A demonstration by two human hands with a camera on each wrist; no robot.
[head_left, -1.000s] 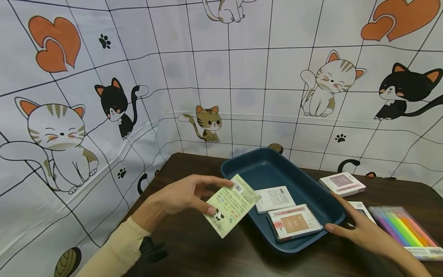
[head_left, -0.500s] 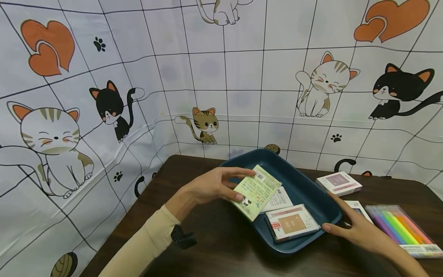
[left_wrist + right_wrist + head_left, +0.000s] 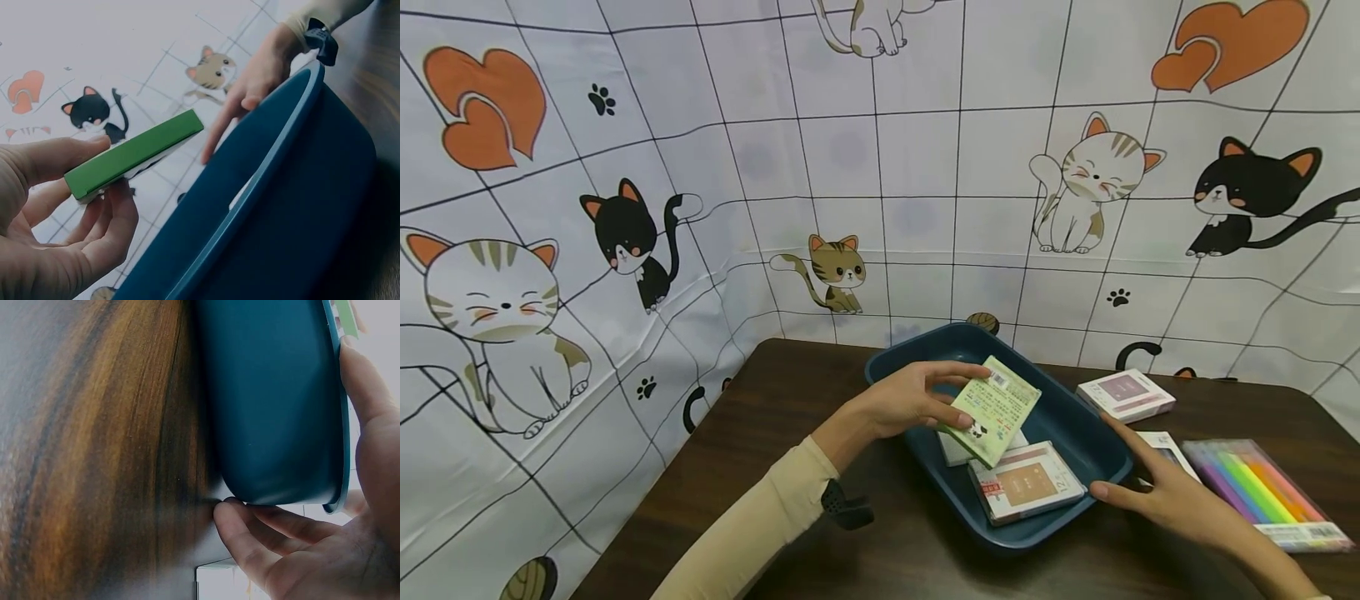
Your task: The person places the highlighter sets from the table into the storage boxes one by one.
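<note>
My left hand (image 3: 910, 402) pinches a small, flat light green box (image 3: 1002, 407) between thumb and fingers, tilted above the blue tray (image 3: 917, 354). The left wrist view shows the box's darker green narrow side (image 3: 137, 152) towards the camera. In the head view it overlaps a white box (image 3: 953, 451) lying in the tray and the corner of a white box with a tan panel (image 3: 1028, 483) beside it. My right hand (image 3: 1172, 492) holds the tray's right corner, its thumb at the rim and its fingers against the outer wall (image 3: 269, 425).
On the dark wooden table (image 3: 820, 533), right of the tray, lie a white box with a mauve panel (image 3: 1125, 395), another white box (image 3: 1167, 452) partly behind my right hand, and a clear pack of coloured pens (image 3: 1262, 492). A cat-printed cloth (image 3: 910, 167) hangs behind.
My left hand has carried the green box rightwards, from beside the tray's left rim to over the boxes inside. My right hand has stayed at the tray's corner; the head view has shifted slightly.
</note>
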